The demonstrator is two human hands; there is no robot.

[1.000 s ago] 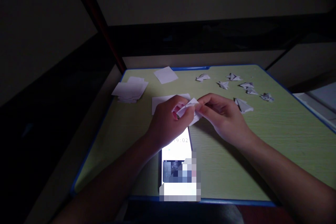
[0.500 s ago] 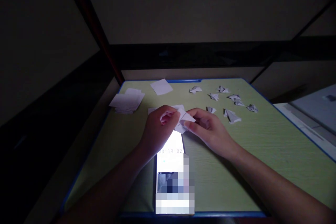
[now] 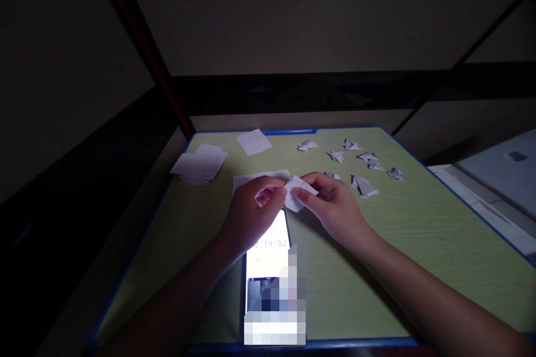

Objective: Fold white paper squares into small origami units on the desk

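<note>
A small folded piece of white paper [image 3: 298, 203] is held between my two hands, just beyond the top end of a lit phone [image 3: 268, 262]. My left hand [image 3: 258, 206] pinches its left corner with thumb and fingertips. On the other side, my right hand [image 3: 333, 201] grips it with the thumb on top and the fingers behind. The folded paper is roughly diamond-shaped, with a crease line showing. Behind my hands, a flat white sheet [image 3: 260, 175] lies partly hidden.
Several folded paper figures [image 3: 363, 186] are scattered at the table's back right. A stack of white paper squares [image 3: 200, 163] lies back left, with one single square [image 3: 254, 141] near the far edge. The green table [image 3: 402, 268] has a blue rim. A pale flat object [image 3: 506, 178] stands at right.
Turned and flattened between my fingers, the folded paper now shows a smoother diamond face. The view has shifted slightly, moving the table a little left and down.
</note>
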